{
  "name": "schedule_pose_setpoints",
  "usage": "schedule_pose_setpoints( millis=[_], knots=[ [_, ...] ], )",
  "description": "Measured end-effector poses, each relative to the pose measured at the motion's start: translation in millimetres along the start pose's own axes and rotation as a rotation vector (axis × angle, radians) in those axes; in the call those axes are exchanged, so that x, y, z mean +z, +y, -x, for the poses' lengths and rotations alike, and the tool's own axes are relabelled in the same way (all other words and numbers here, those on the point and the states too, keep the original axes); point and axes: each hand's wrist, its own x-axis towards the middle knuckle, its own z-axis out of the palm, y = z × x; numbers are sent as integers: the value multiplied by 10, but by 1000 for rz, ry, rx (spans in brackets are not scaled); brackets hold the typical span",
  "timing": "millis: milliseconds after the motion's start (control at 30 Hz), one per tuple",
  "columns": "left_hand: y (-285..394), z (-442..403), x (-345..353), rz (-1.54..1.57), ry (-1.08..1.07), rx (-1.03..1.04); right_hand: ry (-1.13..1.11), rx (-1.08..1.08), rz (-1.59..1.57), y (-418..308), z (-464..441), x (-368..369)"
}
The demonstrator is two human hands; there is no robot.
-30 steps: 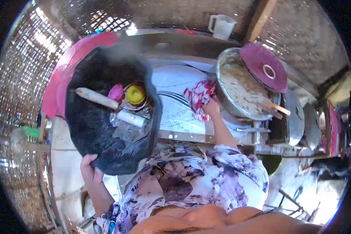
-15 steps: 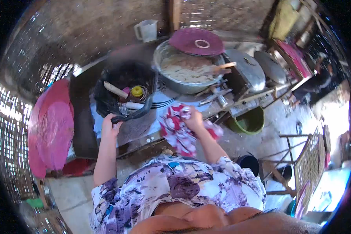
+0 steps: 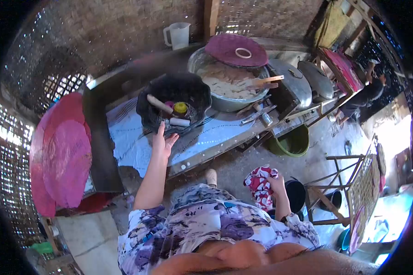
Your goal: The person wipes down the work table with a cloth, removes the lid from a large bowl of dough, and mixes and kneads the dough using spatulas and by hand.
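My left hand (image 3: 163,143) is open, its fingers apart at the near edge of a black basin (image 3: 144,110). The basin rests on the white patterned cloth (image 3: 128,137) over the table. Inside it lie a wooden roller (image 3: 159,104), a yellow round object (image 3: 180,107) and a white cylinder (image 3: 179,122). My right hand (image 3: 277,184) is closed around a bunched red and white cloth (image 3: 260,188), held out over the floor to the right of my body. Whether my left fingertips touch the basin I cannot tell.
A large metal pot (image 3: 234,104) of pale dough, partly under a purple lid (image 3: 236,49), stands right of the basin. Pink round sheets (image 3: 66,160) are at the left. A green tub (image 3: 293,142) and a bamboo rack (image 3: 362,192) stand right. Another person (image 3: 365,96) is far right.
The basin has shifted right towards the pot, and my left hand's grip on its rim has opened. My right hand has carried the cloth from the table, down and right, over the floor.
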Motion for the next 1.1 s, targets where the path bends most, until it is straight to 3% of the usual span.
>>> schedule_pose_setpoints(
  millis=[133,233,333,367,433,533,633,667,767,800,900,1033,1067,1100],
  knots=[
    [-129,452,76,135,88,66,-63,-115,-49,-336,-29,85],
    [-547,566,45,-70,173,299,-101,-252,-26,-874,-65,389],
    [-774,855,503,-560,-126,408,-221,-568,201,-1289,-276,776],
    [-827,870,708,-706,-221,537,-276,-632,294,-1443,-307,901],
    [-973,825,1147,-991,-408,796,-159,-902,621,-1523,-450,1211],
    [-1360,413,1729,-1329,-634,758,-243,-1149,827,-1105,-900,1694],
    [-1990,-230,2002,-1623,-734,1040,-474,-1307,847,-420,-1454,2168],
    [-2140,-362,2115,-1783,-711,963,-545,-1349,830,-192,-1619,2291],
    [-2454,-624,2468,-1982,-558,833,-885,-1080,1022,-642,-1482,1821],
    [-2537,-761,2514,-2026,-545,938,-890,-1112,958,-643,-1561,1820],
    [-2692,-795,2660,-2239,-512,825,-916,-1177,798,-573,-1666,1833],
    [-2866,-971,2537,-1935,-462,801,-961,-1155,747,-518,-1803,1752],
    [-2918,-989,2480,-1923,-416,906,-963,-1148,745,-520,-1832,1717],
    [-2914,-943,2517,-1961,-397,840,-958,-1140,745,-518,-1876,1676]
  ],
)
